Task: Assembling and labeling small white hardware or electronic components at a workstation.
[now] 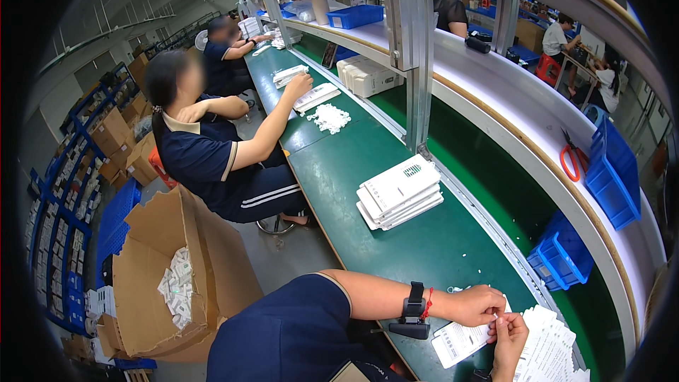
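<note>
Fingertips of the left hand (479, 305) and right hand (512, 336) meet, pinched on what looks like a small white piece (496, 316). Beneath and left lies a white card (456, 344), long axis running near-left to far-right, partly under the left hand.

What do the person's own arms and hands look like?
The left hand and right hand are gloveless. The left arm has a short navy-blue fabric sleeve with thin beige edging, a black wrist strap carrying a dark blocky device, and a thin red cord bracelet. Something black shows partly at the right wrist.
</note>
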### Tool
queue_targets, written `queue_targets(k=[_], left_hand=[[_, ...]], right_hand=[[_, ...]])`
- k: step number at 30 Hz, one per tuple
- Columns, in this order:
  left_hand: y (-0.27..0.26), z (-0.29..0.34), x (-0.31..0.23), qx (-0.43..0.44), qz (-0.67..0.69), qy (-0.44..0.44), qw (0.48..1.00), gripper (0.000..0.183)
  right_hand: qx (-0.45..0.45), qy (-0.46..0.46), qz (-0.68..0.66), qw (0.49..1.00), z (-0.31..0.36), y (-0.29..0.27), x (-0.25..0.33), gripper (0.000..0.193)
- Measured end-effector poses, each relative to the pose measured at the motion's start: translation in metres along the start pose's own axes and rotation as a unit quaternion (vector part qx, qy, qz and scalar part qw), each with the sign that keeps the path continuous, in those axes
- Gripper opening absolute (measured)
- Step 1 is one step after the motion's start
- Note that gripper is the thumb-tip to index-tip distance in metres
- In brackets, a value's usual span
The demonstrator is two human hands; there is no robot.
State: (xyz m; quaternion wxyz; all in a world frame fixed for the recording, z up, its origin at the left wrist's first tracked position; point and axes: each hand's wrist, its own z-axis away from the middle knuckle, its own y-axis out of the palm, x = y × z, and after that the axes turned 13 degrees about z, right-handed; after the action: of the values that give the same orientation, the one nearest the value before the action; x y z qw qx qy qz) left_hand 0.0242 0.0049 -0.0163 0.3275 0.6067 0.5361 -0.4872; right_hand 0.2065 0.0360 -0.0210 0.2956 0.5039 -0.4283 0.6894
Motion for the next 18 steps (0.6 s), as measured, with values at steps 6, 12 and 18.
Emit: queue_targets(k=[6, 12, 18], left_hand=[[-0.0007, 0.0000, -0.0012, 0.001, -0.006, 0.009, 1.000, 0.007], [0.0002, 0.0014, -0.0004, -0.006, -0.008, 0.008, 1.000, 0.006], [0.0008, -0.0003, 0.0048, 0.000, -0.005, 0.006, 1.000, 0.007]], right_hand=[[0.003, -0.004, -0.004, 1.000, 0.0003, 0.0003, 0.0022, 0.011], [0.008, -0.004, -0.002, 1.000, 0.0004, 0.0004, 0.0035, 0.009], [0.008, 0.008, -0.003, 1.000, 0.0025, 0.0021, 0.0078, 0.008]])
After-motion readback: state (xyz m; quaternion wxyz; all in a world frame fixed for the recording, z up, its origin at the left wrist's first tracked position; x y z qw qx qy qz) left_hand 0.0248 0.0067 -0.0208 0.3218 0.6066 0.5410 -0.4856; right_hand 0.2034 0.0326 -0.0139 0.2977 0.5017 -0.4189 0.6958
